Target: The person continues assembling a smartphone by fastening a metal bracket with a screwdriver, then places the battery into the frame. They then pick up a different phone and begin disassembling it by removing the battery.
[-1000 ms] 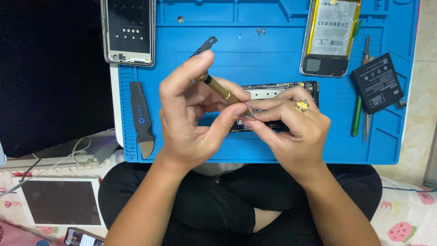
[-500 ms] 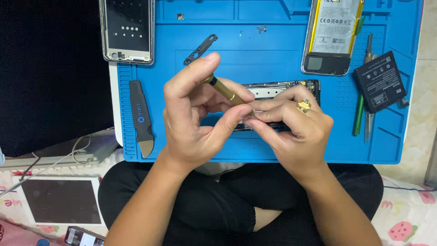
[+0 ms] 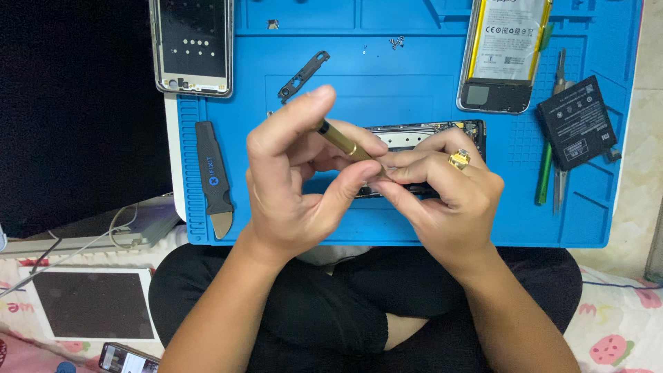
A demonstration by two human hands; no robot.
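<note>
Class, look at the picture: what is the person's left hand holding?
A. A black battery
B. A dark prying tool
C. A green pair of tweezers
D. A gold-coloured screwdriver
D: the left hand grips a gold-coloured screwdriver between thumb and fingers, its tip down by the right hand over the opened phone on the blue mat.

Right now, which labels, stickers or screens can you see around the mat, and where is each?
Phone battery: top right of the blue mat, pale label, yellow edges.
Loose battery: right edge, black square, white print.
Pry tool: left of mat, dark, small blue round mark.
Tablet: lower left, dark screen, white border.
Phone: bottom left, lit screen.
</note>
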